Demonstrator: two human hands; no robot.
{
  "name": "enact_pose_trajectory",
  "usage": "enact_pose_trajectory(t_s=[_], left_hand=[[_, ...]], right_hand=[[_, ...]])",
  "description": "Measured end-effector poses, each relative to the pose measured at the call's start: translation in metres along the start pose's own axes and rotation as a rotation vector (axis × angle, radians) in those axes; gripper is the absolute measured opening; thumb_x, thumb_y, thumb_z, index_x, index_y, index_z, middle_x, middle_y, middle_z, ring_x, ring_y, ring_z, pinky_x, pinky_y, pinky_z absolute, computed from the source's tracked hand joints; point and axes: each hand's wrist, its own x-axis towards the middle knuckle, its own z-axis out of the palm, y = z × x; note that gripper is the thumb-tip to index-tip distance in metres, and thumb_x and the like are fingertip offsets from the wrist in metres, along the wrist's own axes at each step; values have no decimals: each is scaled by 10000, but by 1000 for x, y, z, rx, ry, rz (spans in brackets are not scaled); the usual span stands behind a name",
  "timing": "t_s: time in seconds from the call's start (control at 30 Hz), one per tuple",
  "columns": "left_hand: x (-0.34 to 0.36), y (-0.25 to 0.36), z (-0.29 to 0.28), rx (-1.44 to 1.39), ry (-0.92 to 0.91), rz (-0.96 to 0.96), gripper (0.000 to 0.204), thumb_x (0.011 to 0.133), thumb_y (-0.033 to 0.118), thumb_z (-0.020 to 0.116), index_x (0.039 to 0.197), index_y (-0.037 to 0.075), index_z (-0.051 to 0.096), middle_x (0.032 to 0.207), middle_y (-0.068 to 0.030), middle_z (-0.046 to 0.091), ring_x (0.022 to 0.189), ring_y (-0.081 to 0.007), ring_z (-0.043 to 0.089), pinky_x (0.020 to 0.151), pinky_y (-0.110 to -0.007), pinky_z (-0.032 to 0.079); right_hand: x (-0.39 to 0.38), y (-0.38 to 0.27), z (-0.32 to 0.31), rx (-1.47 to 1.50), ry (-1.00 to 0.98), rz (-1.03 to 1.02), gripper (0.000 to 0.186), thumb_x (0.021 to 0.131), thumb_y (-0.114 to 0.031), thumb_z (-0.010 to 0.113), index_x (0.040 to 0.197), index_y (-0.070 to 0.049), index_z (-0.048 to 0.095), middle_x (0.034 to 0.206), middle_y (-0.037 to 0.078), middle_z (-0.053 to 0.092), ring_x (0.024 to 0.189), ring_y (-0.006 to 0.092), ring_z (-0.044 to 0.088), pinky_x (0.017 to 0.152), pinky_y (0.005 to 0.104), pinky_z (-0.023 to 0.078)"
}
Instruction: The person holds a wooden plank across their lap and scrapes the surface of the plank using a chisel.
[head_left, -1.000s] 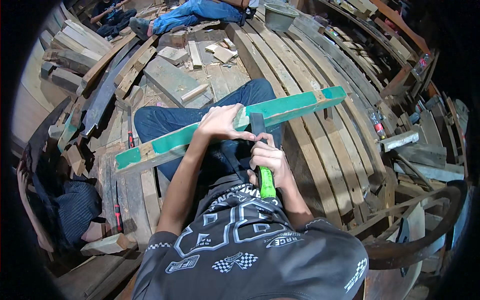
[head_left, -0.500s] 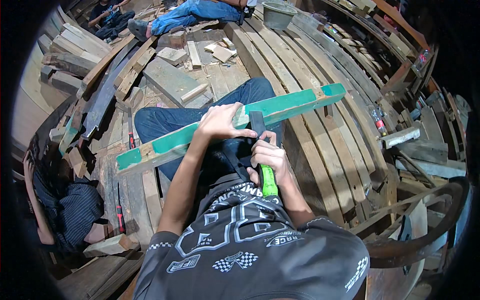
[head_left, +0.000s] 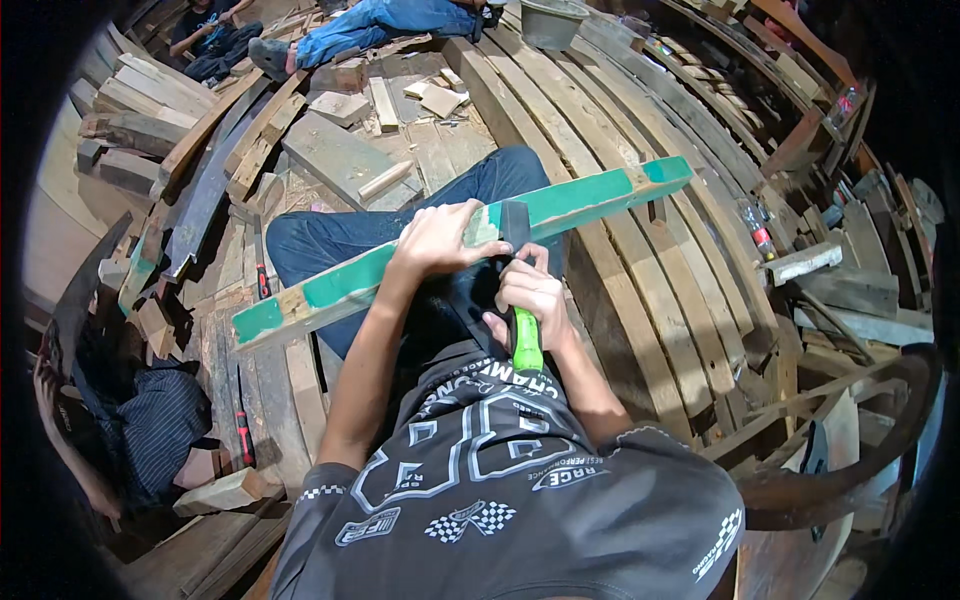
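Across my lap lies a long wooden beam (head_left: 580,203) with worn green paint, its right end tilted farther away from me. My left hand (head_left: 437,240) is closed over the beam near its middle, the thumb stretched toward the tool. In my right hand (head_left: 532,292) is a hand tool with a dark flat blade (head_left: 515,222) and a bright green handle (head_left: 527,343). Its blade lies against a bare patch of the beam, just right of my left hand. My fingers hide where blade and handle join, so its exact kind is unclear.
Thick curved planks (head_left: 640,290) run along my right side. Wood offcuts (head_left: 437,98) and a wide board (head_left: 345,160) lie ahead. Red-handled screwdrivers (head_left: 244,436) rest on the left floor. A person in striped clothing (head_left: 165,425) is close at left; others sit far ahead near a bucket (head_left: 552,24).
My right hand and the tool have shifted slightly away from me, so the blade reaches farther over the beam. My left hand keeps its hold. The person at left has moved an arm.
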Motion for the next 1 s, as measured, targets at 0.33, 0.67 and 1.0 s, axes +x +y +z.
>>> enact_pose_trajectory(t_s=[0.33,0.67,1.0], left_hand=[[0,-8,7,-13,18,-4,867,773,739,702,1281,40,632,1062,-241,731,1020,-420,695,898,-504,529],[1,-8,4,-9,22,4,866,781,785,661,1200,26,664,992,-246,734,967,-438,705,845,-522,546],[2,-7,7,13,14,-35,825,824,778,614,1155,23,653,952,-267,723,932,-450,701,808,-535,548]], right_hand=[[4,2,4,-47,-12,-8,260,663,-138,800,683,-103,543,707,52,526,725,249,581,915,460,385],[5,0,3,-21,19,7,257,641,-143,799,690,-92,552,695,66,503,730,279,569,902,459,390],[10,3,9,-31,-23,22,268,675,-164,793,703,-85,539,705,69,493,765,284,562,921,464,361]])
